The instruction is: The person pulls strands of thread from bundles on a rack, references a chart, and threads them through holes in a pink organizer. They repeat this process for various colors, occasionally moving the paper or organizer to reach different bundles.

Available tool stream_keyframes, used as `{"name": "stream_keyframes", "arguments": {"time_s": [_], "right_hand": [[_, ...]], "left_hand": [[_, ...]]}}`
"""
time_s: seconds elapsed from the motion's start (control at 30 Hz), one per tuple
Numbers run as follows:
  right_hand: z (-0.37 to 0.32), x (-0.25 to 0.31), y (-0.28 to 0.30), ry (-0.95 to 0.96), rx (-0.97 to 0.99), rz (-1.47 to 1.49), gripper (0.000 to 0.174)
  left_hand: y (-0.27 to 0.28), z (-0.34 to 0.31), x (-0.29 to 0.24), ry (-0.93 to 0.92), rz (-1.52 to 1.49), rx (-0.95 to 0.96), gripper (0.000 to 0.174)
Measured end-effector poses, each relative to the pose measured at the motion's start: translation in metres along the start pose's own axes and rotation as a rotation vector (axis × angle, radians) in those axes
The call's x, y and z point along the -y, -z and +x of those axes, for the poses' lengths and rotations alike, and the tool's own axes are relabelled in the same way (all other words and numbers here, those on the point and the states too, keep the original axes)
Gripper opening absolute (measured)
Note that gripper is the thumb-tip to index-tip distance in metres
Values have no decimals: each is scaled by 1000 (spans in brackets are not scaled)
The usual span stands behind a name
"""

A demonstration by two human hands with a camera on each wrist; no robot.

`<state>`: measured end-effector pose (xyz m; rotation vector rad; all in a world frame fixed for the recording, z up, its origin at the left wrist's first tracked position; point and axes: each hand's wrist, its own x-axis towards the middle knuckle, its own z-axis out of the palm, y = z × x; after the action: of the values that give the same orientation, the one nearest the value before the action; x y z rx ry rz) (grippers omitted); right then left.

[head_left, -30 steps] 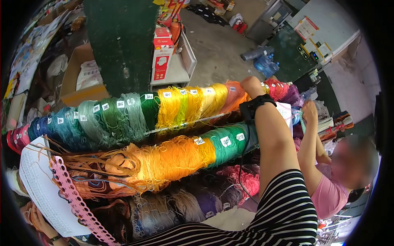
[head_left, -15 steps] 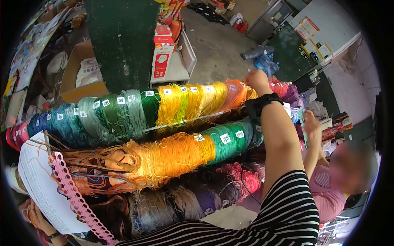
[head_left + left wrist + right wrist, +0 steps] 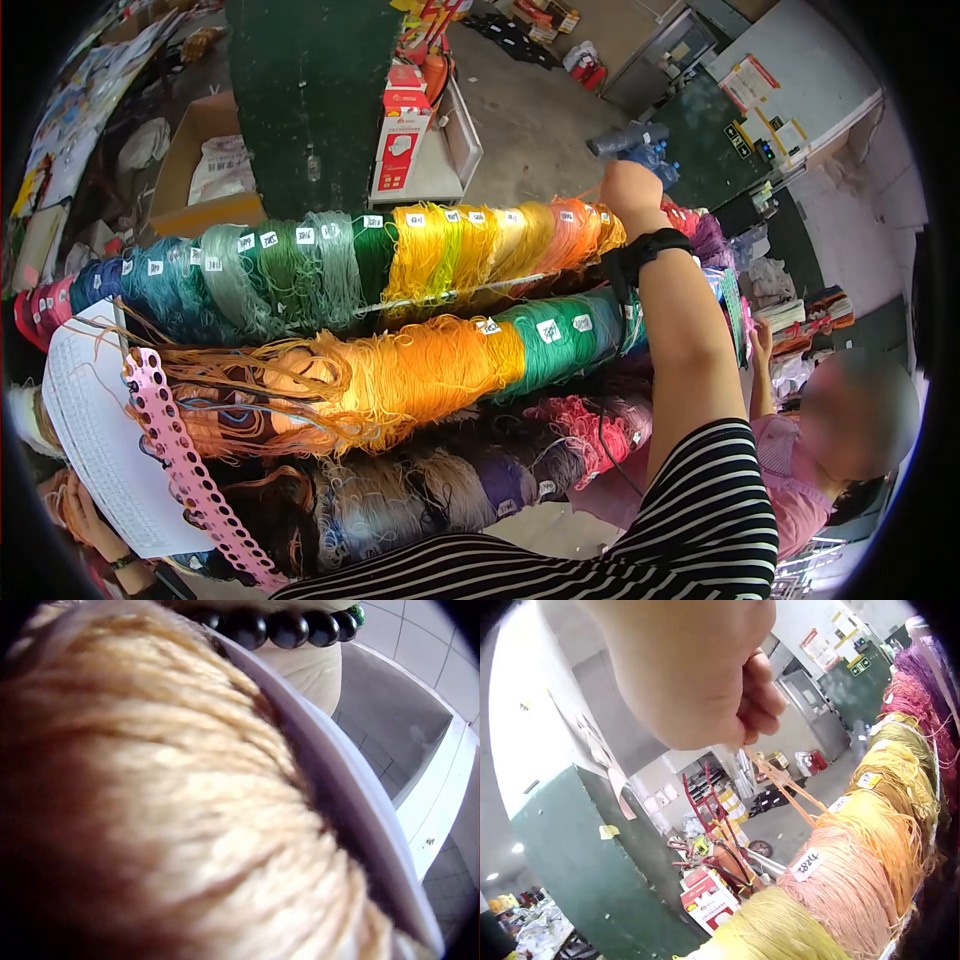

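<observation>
In the right wrist view, my right hand (image 3: 697,671) pinches a few peach-orange strands (image 3: 789,791) between its curled fingertips. The strands stretch taut down to a salmon skein (image 3: 847,881) labelled 3824 and an orange skein (image 3: 881,832) beside it. My left hand (image 3: 92,520) is at the lower left, partly behind a white printed card (image 3: 115,450), gripping its edge. A pink strip with holes (image 3: 180,450) runs along the card, and brown strands (image 3: 240,365) trail from it. In the left wrist view, tan thread (image 3: 187,825) fills the foreground beside the card's edge.
Long rows of labelled skeins (image 3: 400,370) lie in front of me. Another person in a pink top (image 3: 790,490) stands at the right. Beyond the rows are a green pillar (image 3: 305,110), a cardboard box (image 3: 195,180) and a red-and-white carton (image 3: 402,140).
My right hand has risen slightly and moved right. The card and my left hand have shifted slightly up. The other person's raised hand has dropped lower.
</observation>
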<state>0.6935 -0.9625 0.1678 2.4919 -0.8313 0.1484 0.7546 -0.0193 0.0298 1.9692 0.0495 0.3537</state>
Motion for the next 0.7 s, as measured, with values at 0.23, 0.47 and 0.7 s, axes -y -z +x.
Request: {"name": "stream_keyframes", "arguments": {"time_s": [0.23, 0.47, 0.7], "right_hand": [[26, -23, -31, -221, 82, 887, 23], [11, -17, -12, -422, 139, 1366, 16], [10, -41, 114, -70, 104, 2192, 19]], "left_hand": [[1, 1, 3, 27, -92, 9, 35], [0, 2, 4, -4, -22, -29, 34], [4, 9, 15, 30, -28, 19, 36]]}}
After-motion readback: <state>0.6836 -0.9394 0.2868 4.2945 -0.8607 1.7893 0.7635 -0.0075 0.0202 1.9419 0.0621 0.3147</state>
